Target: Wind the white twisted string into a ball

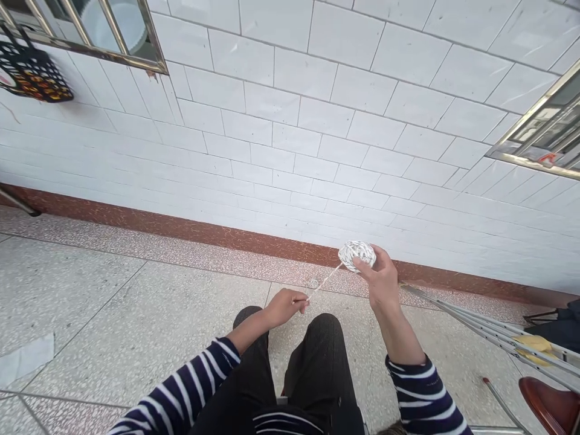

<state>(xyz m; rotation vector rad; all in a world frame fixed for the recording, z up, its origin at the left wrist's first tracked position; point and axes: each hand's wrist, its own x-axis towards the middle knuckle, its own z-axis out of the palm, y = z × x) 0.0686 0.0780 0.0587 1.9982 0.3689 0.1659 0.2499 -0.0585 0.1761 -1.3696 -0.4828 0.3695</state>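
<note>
Right grip (382, 279) clasped a ball (354, 251) — it seemed light, soft, best cupped round its sides; left grip (285, 307) pinched the cord (328, 277) between them.

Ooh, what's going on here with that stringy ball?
Someone is handling a ball of white, dark-flecked cord. Their right hand holds the ball, and their left hand pinches the strand that comes off it. Right now the strand runs straight between the two hands, in front of a white tiled wall.
</note>
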